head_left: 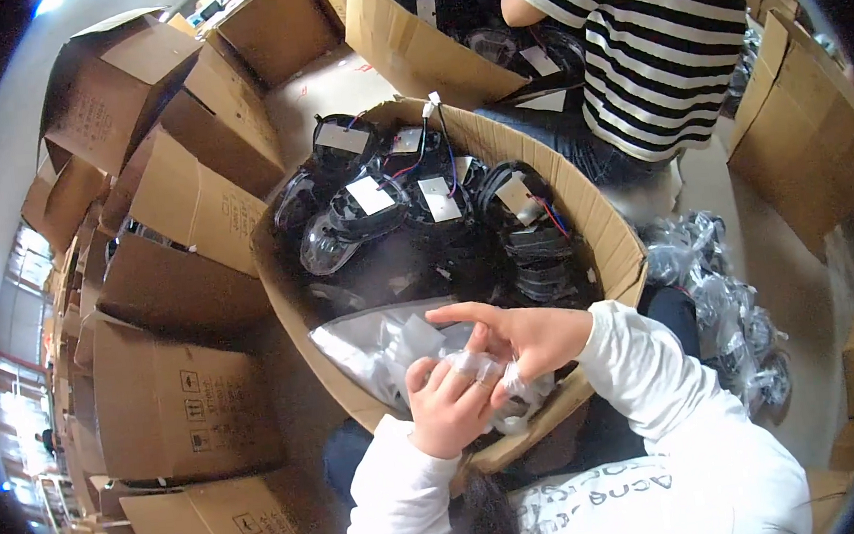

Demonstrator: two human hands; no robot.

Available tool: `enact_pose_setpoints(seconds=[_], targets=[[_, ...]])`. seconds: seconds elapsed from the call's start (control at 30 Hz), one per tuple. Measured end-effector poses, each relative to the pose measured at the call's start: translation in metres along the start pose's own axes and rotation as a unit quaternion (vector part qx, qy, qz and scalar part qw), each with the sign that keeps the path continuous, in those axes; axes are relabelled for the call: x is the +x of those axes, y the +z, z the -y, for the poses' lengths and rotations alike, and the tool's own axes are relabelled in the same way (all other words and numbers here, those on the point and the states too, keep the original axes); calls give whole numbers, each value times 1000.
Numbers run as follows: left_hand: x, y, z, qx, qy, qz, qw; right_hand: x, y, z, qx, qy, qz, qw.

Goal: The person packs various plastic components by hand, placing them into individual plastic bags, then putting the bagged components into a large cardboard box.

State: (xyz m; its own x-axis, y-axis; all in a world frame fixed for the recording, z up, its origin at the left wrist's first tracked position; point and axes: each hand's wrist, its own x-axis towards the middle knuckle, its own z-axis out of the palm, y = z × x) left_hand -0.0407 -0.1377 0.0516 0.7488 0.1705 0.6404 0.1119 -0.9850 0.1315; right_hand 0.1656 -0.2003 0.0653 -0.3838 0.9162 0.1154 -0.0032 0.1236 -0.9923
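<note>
Hands: While the left hand [451, 401] has its fingers closed on crumpled clear plastic wrap [477, 365] above the near end of the open carton [614, 242], the right hand [538, 339] meets it, index finger extended; whether that grip is clamped, I cannot tell.
Wrap: between both hands, seemingly to steady the loose film; any contents are hidden.
Pale plastic bag [358, 341]: inside the carton's near end.
Black lamp-like units [354, 228]: crowded inside the carton's far part, probably packed tightly to save room.
Bagged pieces [720, 289]: heaped right of the carton.
Co-worker [661, 48]: beyond the carton, beside a second carton [430, 56].
</note>
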Motion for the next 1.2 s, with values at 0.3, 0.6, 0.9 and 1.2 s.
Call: enact_pose_setpoints(seconds=[0.3, 0.6, 0.9, 1.2], targets=[[7, 32, 19, -200, -181, 213, 939, -5, -50, -30, -212, 150, -62, 964], [17, 27, 26, -481, 24, 312, 819, -5, -82, -87, -388, 231, -414, 790], [3, 11, 27, -251, -100, 163, 949, -9, -57, -57, 33, 52, -104, 993], [-8, 10, 8, -118, -60, 115, 985, -15, -10, -38, -171, 126, -20, 977]])
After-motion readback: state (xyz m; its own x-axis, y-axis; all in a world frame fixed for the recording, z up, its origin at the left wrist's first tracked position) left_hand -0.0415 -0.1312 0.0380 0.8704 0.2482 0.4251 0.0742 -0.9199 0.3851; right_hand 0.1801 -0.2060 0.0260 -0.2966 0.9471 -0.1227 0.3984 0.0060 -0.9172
